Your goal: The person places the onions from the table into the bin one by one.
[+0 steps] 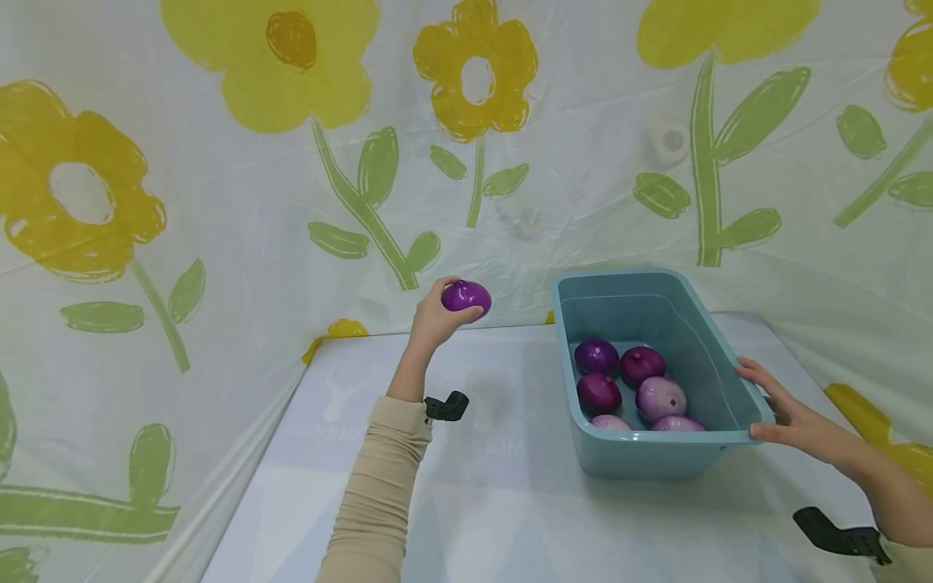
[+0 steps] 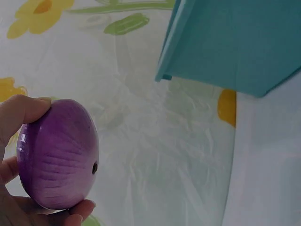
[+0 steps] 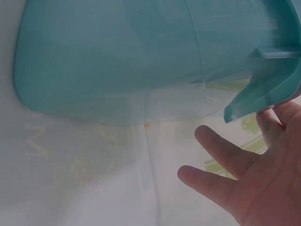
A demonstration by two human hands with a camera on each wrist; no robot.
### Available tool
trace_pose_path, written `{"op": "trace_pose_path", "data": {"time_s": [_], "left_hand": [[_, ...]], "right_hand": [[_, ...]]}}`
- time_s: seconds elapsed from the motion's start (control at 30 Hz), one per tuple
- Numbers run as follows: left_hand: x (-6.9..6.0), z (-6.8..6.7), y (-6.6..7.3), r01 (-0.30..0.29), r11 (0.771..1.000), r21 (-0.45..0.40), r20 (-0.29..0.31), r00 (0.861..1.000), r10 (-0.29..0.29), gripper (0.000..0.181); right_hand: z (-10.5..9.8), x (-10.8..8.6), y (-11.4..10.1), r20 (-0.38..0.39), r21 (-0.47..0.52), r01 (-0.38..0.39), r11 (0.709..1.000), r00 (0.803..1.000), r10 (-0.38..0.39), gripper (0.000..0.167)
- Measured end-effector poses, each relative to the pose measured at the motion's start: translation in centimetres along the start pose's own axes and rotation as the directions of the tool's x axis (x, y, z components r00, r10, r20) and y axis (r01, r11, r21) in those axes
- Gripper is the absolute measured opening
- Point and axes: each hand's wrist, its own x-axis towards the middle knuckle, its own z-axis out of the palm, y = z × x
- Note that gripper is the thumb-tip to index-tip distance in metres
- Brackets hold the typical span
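Note:
My left hand (image 1: 435, 314) holds a glossy purple onion (image 1: 468, 298) in the air, left of the bin and above the far part of the table. In the left wrist view the thumb and fingers curl round the onion (image 2: 61, 155), whose dark end spot faces right. Several onions, dark purple and paler pinkish ones, lie in the blue-green plastic bin (image 1: 659, 293); among them is a pale onion (image 1: 661, 398). My right hand (image 1: 798, 417) touches the bin's right rim near the front corner. Its fingers are spread in the right wrist view, two of them straight and off the bin (image 3: 117, 56).
The bin stands on a white table (image 1: 503, 502), right of centre. A white curtain (image 1: 583, 162) with yellow flowers and green leaves hangs behind the table and along its sides. Black camera mounts (image 1: 446, 406) sit on both wrists.

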Motion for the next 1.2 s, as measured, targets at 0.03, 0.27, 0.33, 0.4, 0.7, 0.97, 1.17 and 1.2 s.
{"op": "trace_pose_path", "data": {"time_s": [0.03,0.27,0.33,0.4,0.7,0.97,1.17,1.2], "left_hand": [[0.0,0.3,0.4,-0.004,1.000,-0.005,0.006,1.000,0.004,0.065],[0.3,2.2,2.7,-0.032,0.997,-0.068,0.055,0.998,0.036,0.064],[0.3,2.8,3.3,-0.040,0.996,-0.084,0.073,0.996,0.046,0.065],[0.4,3.5,3.8,-0.052,0.994,-0.096,0.098,0.993,0.062,0.065],[0.1,7.0,6.4,-0.089,0.988,-0.123,0.184,0.977,0.111,0.066],[-0.8,10.6,7.9,-0.133,0.989,-0.064,0.278,0.949,0.146,0.066],[-1.6,12.8,8.5,-0.149,0.988,0.028,0.327,0.936,0.132,0.064],[-1.8,13.0,8.7,-0.151,0.988,0.039,0.336,0.933,0.129,0.064]], "right_hand": [[0.0,0.0,0.0,-0.001,-0.001,0.003,1.000,1.000,-0.003,0.077],[0.0,0.0,0.1,-0.002,0.002,-0.004,1.000,1.000,0.004,0.078],[0.0,0.0,0.1,-0.003,0.003,-0.006,1.000,1.000,0.006,0.078],[0.0,-0.1,0.1,-0.005,0.003,-0.006,1.000,1.000,0.006,0.078],[0.2,-0.1,0.2,-0.021,-0.015,0.001,1.000,1.000,-0.001,0.077],[0.1,-0.1,0.3,-0.023,-0.026,0.010,1.000,1.000,-0.010,0.077],[0.2,0.0,0.2,-0.025,-0.019,0.035,0.999,0.999,-0.036,0.078],[0.2,0.0,0.2,-0.026,-0.020,0.037,0.999,0.999,-0.038,0.079]]}}
